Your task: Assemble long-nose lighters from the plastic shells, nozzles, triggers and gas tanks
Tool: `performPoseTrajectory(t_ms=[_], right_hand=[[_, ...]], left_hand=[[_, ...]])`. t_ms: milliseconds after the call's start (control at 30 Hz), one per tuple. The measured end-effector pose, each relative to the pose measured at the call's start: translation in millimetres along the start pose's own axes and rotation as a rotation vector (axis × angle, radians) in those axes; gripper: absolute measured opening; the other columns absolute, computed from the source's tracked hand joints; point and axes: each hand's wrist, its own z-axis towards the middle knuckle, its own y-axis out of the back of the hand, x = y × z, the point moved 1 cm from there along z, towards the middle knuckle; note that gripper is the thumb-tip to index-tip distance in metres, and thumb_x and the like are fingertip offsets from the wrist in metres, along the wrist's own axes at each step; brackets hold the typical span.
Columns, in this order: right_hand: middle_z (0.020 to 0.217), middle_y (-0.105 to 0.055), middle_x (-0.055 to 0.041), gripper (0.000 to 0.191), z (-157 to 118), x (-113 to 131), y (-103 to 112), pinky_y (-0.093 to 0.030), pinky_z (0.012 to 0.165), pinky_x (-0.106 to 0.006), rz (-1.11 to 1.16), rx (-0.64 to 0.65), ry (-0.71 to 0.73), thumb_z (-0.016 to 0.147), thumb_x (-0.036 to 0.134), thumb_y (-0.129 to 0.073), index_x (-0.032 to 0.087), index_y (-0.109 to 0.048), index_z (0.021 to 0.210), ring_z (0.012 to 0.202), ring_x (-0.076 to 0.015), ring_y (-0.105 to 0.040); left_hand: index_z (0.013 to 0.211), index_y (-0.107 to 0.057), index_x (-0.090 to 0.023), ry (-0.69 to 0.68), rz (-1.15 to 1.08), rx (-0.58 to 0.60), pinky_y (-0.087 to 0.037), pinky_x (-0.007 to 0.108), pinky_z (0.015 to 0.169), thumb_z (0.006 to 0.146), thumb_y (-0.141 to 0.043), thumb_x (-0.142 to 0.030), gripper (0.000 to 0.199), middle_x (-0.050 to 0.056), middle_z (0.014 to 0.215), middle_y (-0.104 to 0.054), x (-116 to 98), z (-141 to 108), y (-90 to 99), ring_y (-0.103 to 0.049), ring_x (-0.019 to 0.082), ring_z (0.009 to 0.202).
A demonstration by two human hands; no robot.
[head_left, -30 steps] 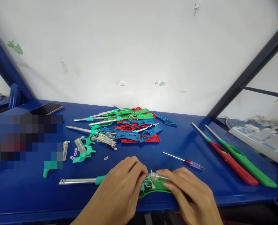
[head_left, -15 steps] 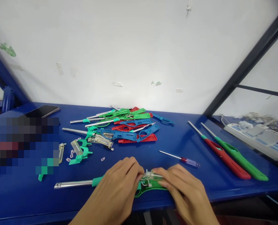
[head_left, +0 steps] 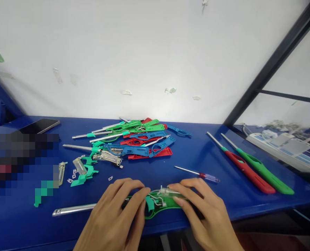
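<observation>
White wall (head_left: pixel 144 52) backed the blue desk (head_left: pixel 144 170). At its near edge, the left hand (head_left: pixel 115 212) held an open green lighter (head_left: pixel 172 203), the right hand (head_left: pixel 204 209) pinching its clear tank (head_left: pixel 169 192). One red lighter (head_left: pixel 251 174) and another green lighter (head_left: pixel 270 176) sat closed; shells (head_left: pixel 134 150) lay unjoined.

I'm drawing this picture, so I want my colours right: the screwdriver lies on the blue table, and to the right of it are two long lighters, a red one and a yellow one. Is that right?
Not quite: the head view shows the second lighter is green, not yellow. The screwdriver does lie on the blue table, left of it and the red lighter.
</observation>
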Motion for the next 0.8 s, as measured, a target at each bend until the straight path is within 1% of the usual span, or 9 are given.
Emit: performPoseTrajectory(t_ms=[100,167,267,367,467,533,633,700,800], right_hand=[[0.111,-0.079,-0.0035,0.025,0.1,1.7,0.5,-0.067,0.081,-0.03,0.012,0.012,-0.022,0.114,0.025,-0.058,0.033,-0.076,0.129,0.098,-0.0207,-0.08],[0.112,-0.079,-0.0036,0.025,0.5,2.4,1.0,-0.067,0.081,-0.031,0.016,0.019,-0.032,0.113,0.024,-0.057,0.032,-0.076,0.128,0.098,-0.021,-0.08],[0.112,-0.08,-0.0029,0.025,1.7,2.9,1.9,-0.067,0.081,-0.032,0.027,0.037,-0.043,0.113,0.022,-0.056,0.032,-0.076,0.124,0.098,-0.0214,-0.08],[0.115,-0.08,-0.0028,0.023,2.1,2.8,2.6,-0.067,0.083,-0.033,0.036,0.051,-0.045,0.112,0.021,-0.056,0.031,-0.075,0.121,0.101,-0.022,-0.079],[0.117,-0.08,-0.0033,0.023,1.2,2.3,2.6,-0.066,0.086,-0.034,0.043,0.061,-0.039,0.113,0.021,-0.055,0.03,-0.074,0.123,0.104,-0.0221,-0.078],[0.119,-0.08,-0.0029,0.024,0.7,1.6,2.3,-0.066,0.086,-0.033,0.04,0.058,-0.038,0.113,0.021,-0.055,0.031,-0.073,0.125,0.106,-0.0217,-0.078],[0.12,-0.08,-0.0024,0.025,0.7,0.3,1.5,-0.065,0.085,-0.032,0.028,0.057,-0.038,0.113,0.02,-0.055,0.031,-0.073,0.125,0.105,-0.0211,-0.078],[0.118,-0.08,-0.0024,0.026,0.8,-0.3,1.1,-0.066,0.085,-0.032,0.023,0.067,-0.032,0.113,0.018,-0.053,0.031,-0.073,0.125,0.104,-0.021,-0.078],[0.119,-0.08,-0.003,0.03,0.1,-0.3,1.0,-0.066,0.084,-0.033,0.008,0.085,-0.021,0.113,0.015,-0.05,0.03,-0.071,0.128,0.104,-0.0213,-0.077]], left_hand=[[0.135,-0.067,-0.028,-0.011,0.002,-0.02,-0.064,0.041,0.105,0.111,-0.055,-0.018,0.029,0.006,0.124,-0.078,2.7,-8.5,2.6,-0.074,0.026,0.117],[0.136,-0.068,-0.028,-0.021,0.004,-0.011,-0.066,0.04,0.101,0.112,-0.054,-0.02,0.029,0.006,0.122,-0.079,4.0,-11.1,1.7,-0.076,0.026,0.114],[0.136,-0.067,-0.028,-0.018,0.021,0.005,-0.066,0.041,0.1,0.113,-0.052,-0.021,0.029,0.006,0.121,-0.08,4.3,-11.9,-0.6,-0.076,0.026,0.113],[0.132,-0.068,-0.027,-0.022,0.045,-0.012,-0.067,0.041,0.097,0.114,-0.05,-0.024,0.025,0.006,0.118,-0.08,2.9,-11.4,-1.5,-0.078,0.026,0.11],[0.133,-0.067,-0.027,-0.017,0.06,-0.011,-0.067,0.042,0.098,0.115,-0.049,-0.026,0.025,0.006,0.12,-0.08,1.8,-11.1,-1.9,-0.078,0.027,0.11],[0.135,-0.066,-0.027,-0.025,0.074,-0.02,-0.067,0.044,0.097,0.116,-0.047,-0.028,0.027,0.005,0.12,-0.08,1.9,-11.2,-2.4,-0.079,0.027,0.109],[0.134,-0.066,-0.028,-0.028,0.08,-0.037,-0.067,0.044,0.094,0.116,-0.045,-0.029,0.028,0.006,0.118,-0.079,2.9,-11.6,-3.8,-0.08,0.027,0.105],[0.132,-0.066,-0.028,-0.009,0.076,-0.022,-0.068,0.045,0.093,0.115,-0.046,-0.029,0.027,0.006,0.119,-0.077,3.2,-11.7,-4.9,-0.08,0.027,0.104],[0.134,-0.065,-0.027,0.031,0.057,0.043,-0.067,0.045,0.097,0.112,-0.05,-0.026,0.026,0.008,0.125,-0.072,2.3,-12.3,-5.8,-0.078,0.028,0.11]])
